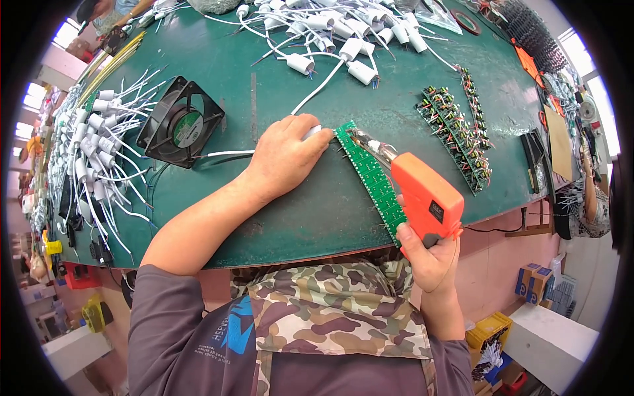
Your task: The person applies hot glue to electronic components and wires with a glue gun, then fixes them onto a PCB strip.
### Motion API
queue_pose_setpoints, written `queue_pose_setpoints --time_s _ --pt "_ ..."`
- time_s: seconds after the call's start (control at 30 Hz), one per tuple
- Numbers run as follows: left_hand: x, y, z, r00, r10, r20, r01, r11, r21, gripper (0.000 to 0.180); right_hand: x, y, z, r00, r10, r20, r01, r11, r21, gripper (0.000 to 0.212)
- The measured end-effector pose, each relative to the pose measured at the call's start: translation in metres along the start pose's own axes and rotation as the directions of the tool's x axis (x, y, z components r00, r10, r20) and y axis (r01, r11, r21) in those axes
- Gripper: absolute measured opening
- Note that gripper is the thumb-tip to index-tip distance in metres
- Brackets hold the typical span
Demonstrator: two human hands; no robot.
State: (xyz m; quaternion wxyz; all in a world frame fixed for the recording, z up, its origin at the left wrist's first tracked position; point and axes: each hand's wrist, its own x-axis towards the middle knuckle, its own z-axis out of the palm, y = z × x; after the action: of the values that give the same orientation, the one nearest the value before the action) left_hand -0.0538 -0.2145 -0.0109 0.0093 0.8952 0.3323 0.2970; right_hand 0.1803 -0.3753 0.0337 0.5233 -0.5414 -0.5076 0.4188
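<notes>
My right hand [429, 261] is wrapped round the grip of an orange soldering gun [426, 188]. Its metal tip reaches the far end of a long green circuit board strip [371, 173], which lies slanted on the table. My left hand [288, 152] is closed on a white cylindrical cable connector [312, 132] beside that same end of the board. Its thumb and finger point toward the board's edge, and the wire ends there are too small to make out. A white cable [318, 92] runs from the far pile toward this hand.
A black cooling fan [180, 122] stands left of my left hand. White corded connectors pile up at the left [99, 145] and at the far middle [350, 49]. Boards crowded with components [452, 132] lie at the right on the green table [277, 231]. Another person [105, 14] is at the far left.
</notes>
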Motion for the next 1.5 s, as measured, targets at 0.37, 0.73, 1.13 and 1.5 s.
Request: queue_pose_setpoints --time_s 0.37,0.73,1.13,1.5 --pt "-0.001 -0.001 0.002 1.0 0.029 -0.001 -0.029 0.998 0.049 0.028 0.008 0.0 0.003 0.999 0.05 0.019 -0.048 0.995 -0.087 0.037" --pt "-0.002 -0.001 0.001 0.999 0.033 0.018 -0.034 0.998 0.059 0.027 0.008 0.006 0.002 0.997 0.064 0.052 -0.053 0.983 -0.177 0.039" --pt "-0.001 0.0 0.001 0.999 0.032 0.025 -0.034 0.997 0.07 0.029 0.01 0.002 0.005 0.997 -0.065 0.046 0.071 0.983 -0.167 0.037" --pt "-0.001 0.0 0.001 0.999 0.033 0.021 -0.034 0.998 0.051 0.027 -0.002 -0.009 -0.002 0.997 0.066 -0.037 -0.066 0.998 0.016 0.042"
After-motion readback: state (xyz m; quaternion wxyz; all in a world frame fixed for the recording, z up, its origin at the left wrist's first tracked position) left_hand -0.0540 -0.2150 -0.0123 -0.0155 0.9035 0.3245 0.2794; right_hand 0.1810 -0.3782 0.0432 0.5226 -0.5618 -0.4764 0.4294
